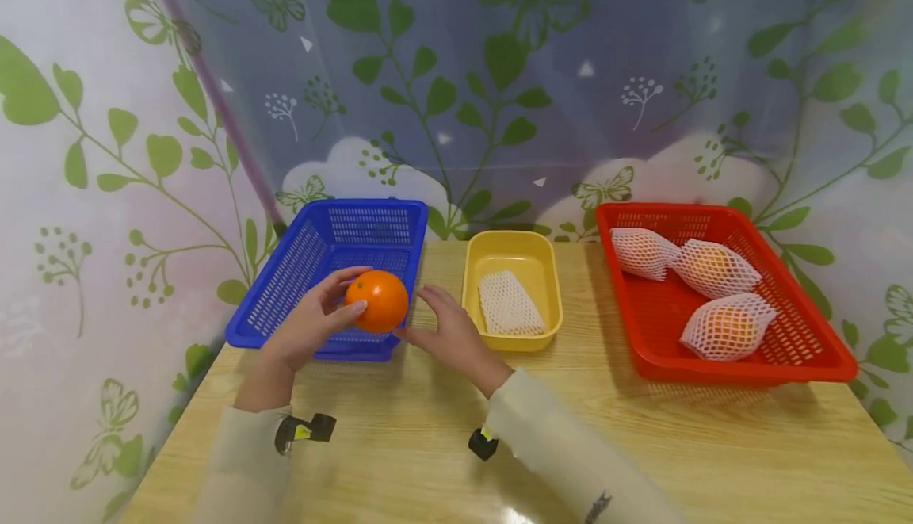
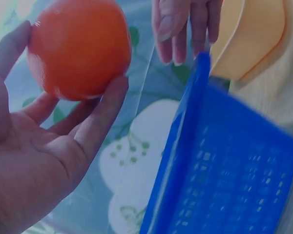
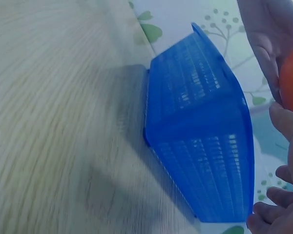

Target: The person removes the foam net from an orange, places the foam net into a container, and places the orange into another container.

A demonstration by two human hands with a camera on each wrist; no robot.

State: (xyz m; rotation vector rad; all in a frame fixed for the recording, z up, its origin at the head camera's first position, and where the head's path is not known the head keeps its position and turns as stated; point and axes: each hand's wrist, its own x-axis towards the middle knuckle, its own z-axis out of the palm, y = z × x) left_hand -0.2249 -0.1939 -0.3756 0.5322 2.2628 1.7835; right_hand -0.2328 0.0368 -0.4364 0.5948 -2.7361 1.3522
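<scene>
An orange (image 1: 378,302), bare of any net, is held in my left hand (image 1: 314,322) above the near side of the blue basket (image 1: 250,338). In the left wrist view the thumb and fingertips grip the orange (image 2: 80,48) from its sides and below. My right hand (image 1: 452,334) is just right of the fruit, fingers extended toward it and a little apart from it in the head view. Between the blue basket and the red basket stands a yellow tub (image 1: 545,270), with white foam nets (image 1: 509,302) lying in it.
At the right, the red basket (image 1: 642,349) holds several net-wrapped oranges, one orange (image 1: 727,330) nearest its front. All the containers stand on a wooden table (image 1: 399,460) against a wall covering (image 1: 442,48) printed with leaves and butterflies.
</scene>
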